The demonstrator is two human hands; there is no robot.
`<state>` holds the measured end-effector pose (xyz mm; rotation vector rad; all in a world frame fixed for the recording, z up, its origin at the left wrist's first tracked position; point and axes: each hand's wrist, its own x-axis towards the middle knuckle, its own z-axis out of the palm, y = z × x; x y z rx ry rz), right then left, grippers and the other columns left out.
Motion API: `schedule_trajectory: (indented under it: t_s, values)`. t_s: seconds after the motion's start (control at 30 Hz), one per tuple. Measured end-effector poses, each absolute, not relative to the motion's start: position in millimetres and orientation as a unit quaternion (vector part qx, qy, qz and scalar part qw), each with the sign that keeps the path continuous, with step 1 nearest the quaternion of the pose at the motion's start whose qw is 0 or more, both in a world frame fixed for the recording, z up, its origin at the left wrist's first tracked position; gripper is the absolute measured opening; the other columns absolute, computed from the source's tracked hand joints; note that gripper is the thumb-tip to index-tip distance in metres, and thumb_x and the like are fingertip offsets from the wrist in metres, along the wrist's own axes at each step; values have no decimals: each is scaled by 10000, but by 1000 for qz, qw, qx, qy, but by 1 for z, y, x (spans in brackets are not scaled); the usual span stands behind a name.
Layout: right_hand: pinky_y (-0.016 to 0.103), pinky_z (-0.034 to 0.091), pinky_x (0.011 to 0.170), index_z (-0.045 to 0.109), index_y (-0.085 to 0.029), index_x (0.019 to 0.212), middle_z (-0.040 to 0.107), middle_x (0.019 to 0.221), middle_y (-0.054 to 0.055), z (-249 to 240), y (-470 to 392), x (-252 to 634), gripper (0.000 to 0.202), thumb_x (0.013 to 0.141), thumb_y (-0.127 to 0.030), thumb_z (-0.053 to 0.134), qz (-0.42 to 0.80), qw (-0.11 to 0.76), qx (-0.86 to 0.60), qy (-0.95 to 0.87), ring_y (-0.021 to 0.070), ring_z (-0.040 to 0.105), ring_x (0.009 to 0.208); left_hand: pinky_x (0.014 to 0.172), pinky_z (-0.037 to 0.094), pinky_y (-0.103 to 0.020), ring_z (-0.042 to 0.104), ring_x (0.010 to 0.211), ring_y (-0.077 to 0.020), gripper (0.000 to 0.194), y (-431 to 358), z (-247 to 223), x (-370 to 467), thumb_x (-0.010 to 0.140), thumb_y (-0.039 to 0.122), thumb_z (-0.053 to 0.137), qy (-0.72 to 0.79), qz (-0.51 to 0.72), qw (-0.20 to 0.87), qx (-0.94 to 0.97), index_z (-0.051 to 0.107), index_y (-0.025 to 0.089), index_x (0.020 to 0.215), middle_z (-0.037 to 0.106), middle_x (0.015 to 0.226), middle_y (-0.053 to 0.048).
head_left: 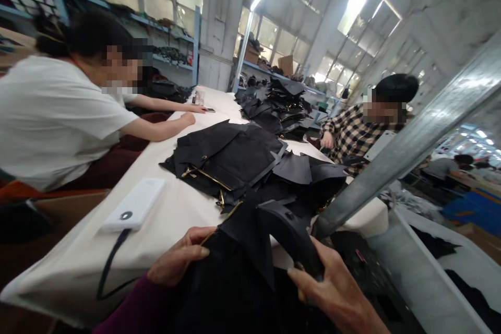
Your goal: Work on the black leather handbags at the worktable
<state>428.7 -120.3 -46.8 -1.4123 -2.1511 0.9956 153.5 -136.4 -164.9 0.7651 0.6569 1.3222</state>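
Note:
My left hand (182,255) pinches the edge of a black fabric piece (230,276) between thumb and fingers, close to a gold zipper (230,216) along that edge. To the right, my right hand (332,284) is closed around a curved, stiff-looking black strip (291,227), with the thumb on the near side. Whether this strip belongs to the same fabric piece, I cannot tell. Just beyond both hands lies a pile of black fabric panels (235,156), some with gold zippers. The lower part of the held piece drops into shadow towards me.
A white power bank (135,204) with a black cable lies on the pale tabletop (180,188). A slanted metal post (410,138) stands close on the right, beside a pale bin (430,271). Persons sit left (66,120) and right (348,128). More black panels (274,107) are stacked behind.

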Motion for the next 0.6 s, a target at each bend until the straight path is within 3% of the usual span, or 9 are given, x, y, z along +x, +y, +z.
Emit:
schedule_trajectory:
  t_s: [0.13, 0.27, 0.4, 0.6]
  values:
    - [162, 375, 503, 524, -149, 828, 506, 699, -34, -39, -122, 388, 148, 781, -287, 551, 360, 224, -460, -780, 66, 496, 588, 735, 472, -259, 594, 837, -218, 318, -153, -164, 144, 572, 211, 719, 301, 587, 684, 311, 711, 218, 889, 669, 865, -33]
    - [187, 357, 520, 505, -134, 780, 508, 659, -20, -30, -114, 351, 162, 756, -281, 569, 284, 241, -491, -788, 81, 476, 586, 674, 474, -264, 595, 784, -230, 384, -166, -164, 137, 591, 258, 709, 233, 547, 719, 359, 695, 140, 956, 659, 847, -93]
    - [197, 388, 566, 527, -132, 791, 531, 694, -14, -19, -108, 344, 196, 764, -320, 572, 266, 275, -483, -788, 88, 489, 614, 780, 493, -275, 592, 893, -221, 404, -169, -170, 114, 615, 194, 721, 296, 621, 681, 253, 660, 202, 1014, 651, 945, -47]
    - [197, 389, 549, 523, -138, 791, 536, 636, -22, -14, -126, 371, 274, 769, -408, 564, 238, 242, -538, -772, 97, 494, 593, 677, 520, -261, 609, 846, -224, 469, -157, -161, 91, 650, 136, 665, 283, 669, 643, 242, 590, 180, 1111, 642, 973, -79]
